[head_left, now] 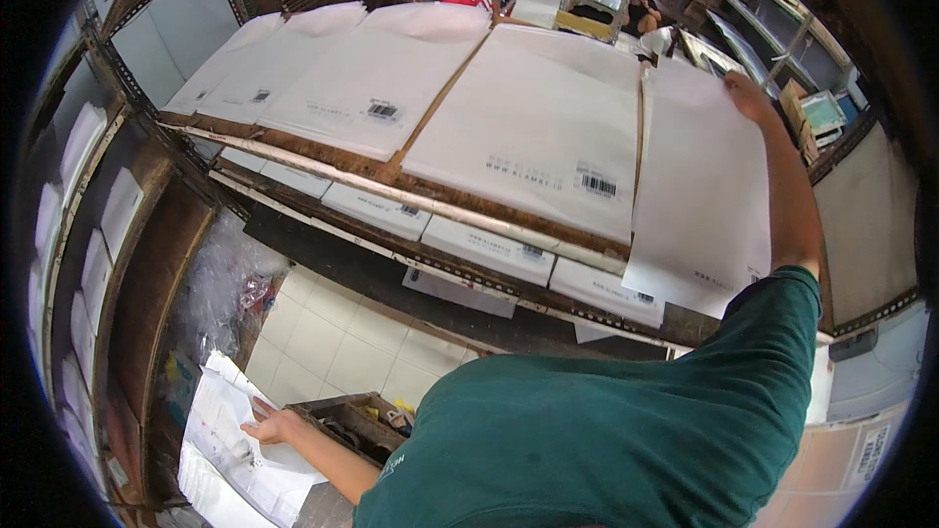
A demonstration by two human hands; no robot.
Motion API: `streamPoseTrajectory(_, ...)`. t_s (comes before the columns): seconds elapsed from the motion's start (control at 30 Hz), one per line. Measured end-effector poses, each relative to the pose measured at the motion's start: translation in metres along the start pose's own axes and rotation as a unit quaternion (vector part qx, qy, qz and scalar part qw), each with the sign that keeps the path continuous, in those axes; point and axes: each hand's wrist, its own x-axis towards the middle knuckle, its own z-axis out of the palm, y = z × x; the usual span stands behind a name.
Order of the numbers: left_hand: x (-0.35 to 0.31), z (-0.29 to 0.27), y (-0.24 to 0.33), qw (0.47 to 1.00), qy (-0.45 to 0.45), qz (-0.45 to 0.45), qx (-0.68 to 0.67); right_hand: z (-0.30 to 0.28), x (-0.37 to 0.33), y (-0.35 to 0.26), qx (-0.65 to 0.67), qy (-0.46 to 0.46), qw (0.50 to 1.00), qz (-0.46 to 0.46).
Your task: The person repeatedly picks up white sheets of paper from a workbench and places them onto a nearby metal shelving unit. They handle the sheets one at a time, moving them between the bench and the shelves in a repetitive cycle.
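My right hand (748,96) reaches out to the far right of the shelf. Its fingers curl round the far edge of a white flat packaging bag (699,171), which hangs a little over the shelf's front edge. Down at the lower left, my left hand (269,423) rests against loose white paper sheets (230,430), its fingers spread apart. Some sheets are partly hidden behind that hand. Left of the gripped bag lies a wide stack of similar white bags (533,117), with print and a barcode near the front edge.
More white stacks (391,78) line the upper shelf, and others (489,244) lie on the shelf below. A metal shelf rail (411,186) runs across. At left, a rack holds white packs (98,274). A wooden box (357,420) stands beside my left forearm. People work in the background.
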Motion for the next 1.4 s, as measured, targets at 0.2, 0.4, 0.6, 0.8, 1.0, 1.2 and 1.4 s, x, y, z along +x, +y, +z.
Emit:
streamPoseTrajectory(0.2, -0.002, -0.012, 0.005, 1.0, -0.028, 0.0, 0.007, 0.043, 0.013, -0.014, -0.061, 0.021, 0.987, 0.145)
streamPoseTrajectory(0.4, -0.015, -0.006, 0.01, 0.999, -0.047, -0.003, 0.006, 0.051, 0.023, 0.009, -0.052, -0.021, 0.99, 0.129)
streamPoseTrajectory(0.6, -0.022, 0.002, 0.012, 0.998, -0.047, -0.028, 0.003, 0.061, 0.027, 0.004, -0.088, -0.006, 0.988, 0.13)
streamPoseTrajectory(0.8, -0.015, 0.002, 0.006, 0.991, -0.119, -0.065, -0.02, 0.064, 0.022, -0.009, -0.14, 0.059, 0.983, 0.1)
streamPoseTrajectory(1.0, 0.009, 0.002, -0.015, 0.965, -0.192, -0.15, -0.099, -0.003, 0.048, -0.116, -0.074, 0.064, 0.992, -0.084)
streamPoseTrajectory(1.2, -0.013, 0.023, -0.011, 0.942, -0.283, -0.153, -0.097, -0.078, 0.007, -0.367, 0.052, 0.02, 0.9, -0.433)
streamPoseTrajectory(1.4, -0.059, 0.049, 0.027, 0.929, -0.266, -0.176, -0.186, -0.093, -0.108, -0.607, 0.2, -0.115, 0.749, -0.621)
